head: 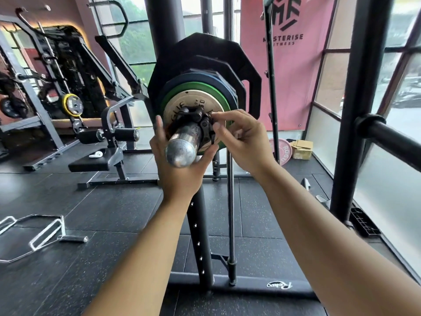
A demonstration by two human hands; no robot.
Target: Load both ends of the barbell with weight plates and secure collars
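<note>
The steel barbell sleeve [182, 148] points straight at me from the rack. Stacked on it are large black plates [205, 53], a blue plate [218, 84], a green plate [193, 88] and a small cream plate [180, 104] at the front. A black clamp collar [198, 120] sits on the sleeve against the cream plate. My left hand [180, 165] cups the sleeve from below, fingers up along the left side and thumb on the right. My right hand [239, 137] pinches the collar's lever on its right side.
The black rack upright [201, 236] stands right behind my hands, with a thin bar [230, 213] leaning beside it. A padded machine [107, 142] is at the left, a hex bar [34, 233] lies on the floor, and a horizontal black rail [391, 140] juts in at the right.
</note>
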